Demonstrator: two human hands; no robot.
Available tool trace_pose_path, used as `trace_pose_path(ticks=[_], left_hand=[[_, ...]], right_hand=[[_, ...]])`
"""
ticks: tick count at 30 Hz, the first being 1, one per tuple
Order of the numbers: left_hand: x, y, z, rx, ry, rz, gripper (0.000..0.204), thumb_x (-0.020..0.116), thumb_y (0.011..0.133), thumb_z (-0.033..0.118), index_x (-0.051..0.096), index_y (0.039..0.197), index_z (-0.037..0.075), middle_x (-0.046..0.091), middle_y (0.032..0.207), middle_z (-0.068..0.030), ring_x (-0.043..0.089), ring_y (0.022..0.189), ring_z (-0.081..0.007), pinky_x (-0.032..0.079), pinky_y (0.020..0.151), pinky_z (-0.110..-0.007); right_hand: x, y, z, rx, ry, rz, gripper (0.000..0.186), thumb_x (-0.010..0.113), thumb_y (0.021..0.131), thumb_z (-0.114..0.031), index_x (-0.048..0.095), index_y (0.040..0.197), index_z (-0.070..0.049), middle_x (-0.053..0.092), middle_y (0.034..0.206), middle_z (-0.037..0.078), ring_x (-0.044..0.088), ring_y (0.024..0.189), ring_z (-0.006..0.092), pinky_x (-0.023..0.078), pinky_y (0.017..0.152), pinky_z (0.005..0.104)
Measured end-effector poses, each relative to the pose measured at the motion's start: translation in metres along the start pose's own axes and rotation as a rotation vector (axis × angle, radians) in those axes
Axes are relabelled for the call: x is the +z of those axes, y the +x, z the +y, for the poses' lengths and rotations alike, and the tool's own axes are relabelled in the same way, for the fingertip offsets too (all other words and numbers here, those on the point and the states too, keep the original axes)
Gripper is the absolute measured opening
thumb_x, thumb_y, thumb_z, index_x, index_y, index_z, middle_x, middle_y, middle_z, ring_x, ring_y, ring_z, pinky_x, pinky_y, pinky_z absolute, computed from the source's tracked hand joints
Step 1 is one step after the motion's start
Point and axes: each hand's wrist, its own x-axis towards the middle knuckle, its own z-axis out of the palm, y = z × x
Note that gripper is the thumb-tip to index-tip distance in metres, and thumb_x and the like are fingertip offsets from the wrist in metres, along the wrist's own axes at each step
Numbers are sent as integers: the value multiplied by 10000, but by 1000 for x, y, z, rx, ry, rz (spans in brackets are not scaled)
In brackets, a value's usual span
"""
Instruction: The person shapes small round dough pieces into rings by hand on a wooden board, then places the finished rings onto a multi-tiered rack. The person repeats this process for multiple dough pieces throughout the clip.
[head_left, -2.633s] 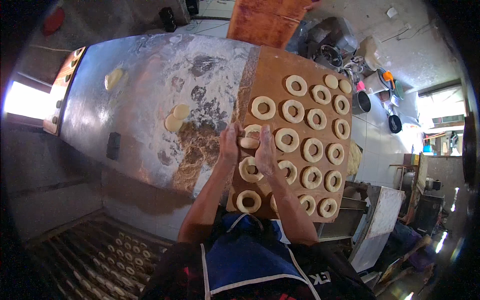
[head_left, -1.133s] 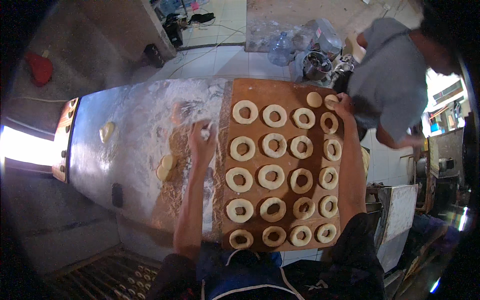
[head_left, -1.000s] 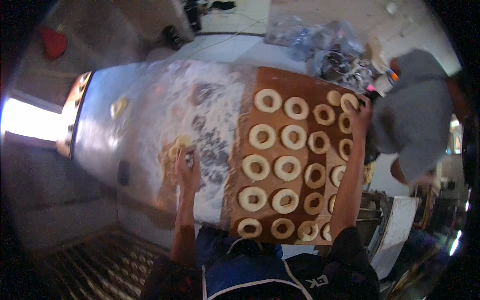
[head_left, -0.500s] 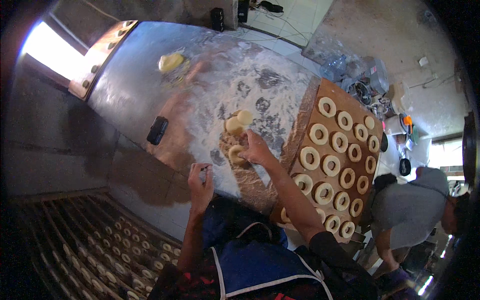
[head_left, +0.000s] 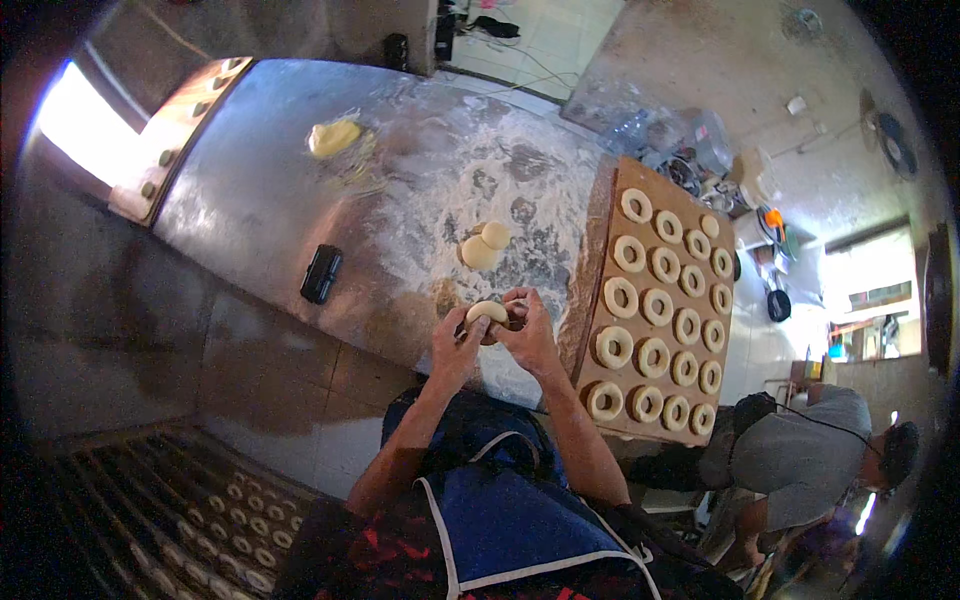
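Both my hands are closed on one pale dough ring (head_left: 487, 311), raised close to the near side of the floured table. My left hand (head_left: 456, 345) grips its left side, with the thumb against the dough. On the opposite side, my right hand (head_left: 530, 338) holds it with bent fingers; its hole is mostly hidden by the hands. Just beyond, a flattened round dough piece (head_left: 478, 255) lies on the flour, with a second dough round (head_left: 495, 235) touching it.
On the right, a brown board (head_left: 638, 340) carries rows of dough rings (head_left: 613, 347). A black case-like object (head_left: 321, 274) and a yellow lump (head_left: 334, 138) rest on the metal table (head_left: 260, 150). Racks with rings (head_left: 239, 510) stand lower left. Another person (head_left: 800, 450) bends at lower right.
My right hand has lifted the dough ring off the table and drawn it nearer. My left hand has moved right and taken hold of it too. The whole view has shifted slightly.
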Motion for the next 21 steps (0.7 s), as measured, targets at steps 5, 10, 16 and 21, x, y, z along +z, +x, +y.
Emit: trace_pose_path(ticks=[5, 10, 16, 21], left_hand=[[-1, 0, 6, 302, 72, -69, 225, 575, 947, 127, 595, 1140, 13, 626, 995, -95, 597, 864, -135, 500, 681, -301], [-10, -5, 10, -76, -582, -177, 395, 562, 951, 88, 421, 1319, 56, 600, 1064, -121, 620, 965, -192, 517, 788, -319], [-18, 0, 6, 146, -608, -464, 498, 584, 802, -91, 429, 1249, 65, 577, 1005, -75, 619, 911, -149, 524, 774, -261], [7, 25, 2, -223, -988, -81, 180, 439, 954, 269, 463, 918, 95, 490, 814, -16, 547, 705, -172, 454, 645, -311]], right_hand=[[9, -9, -24, -5, -164, 59, 514, 673, 767, 13, 405, 1202, -40, 671, 967, 194, 656, 850, 199, 544, 724, 329], [11, -24, -35, 76, 119, -207, 514, 640, 772, 32, 419, 1231, -36, 617, 1041, 123, 624, 855, 163, 529, 747, 292], [12, -11, 3, 160, 757, -4, 354, 517, 956, -298, 499, 1205, -47, 621, 1025, 128, 632, 880, 195, 529, 708, 325], [21, -7, 7, 177, 371, 318, 614, 337, 997, -512, 607, 772, -8, 585, 699, 43, 555, 620, 136, 456, 633, 278]])
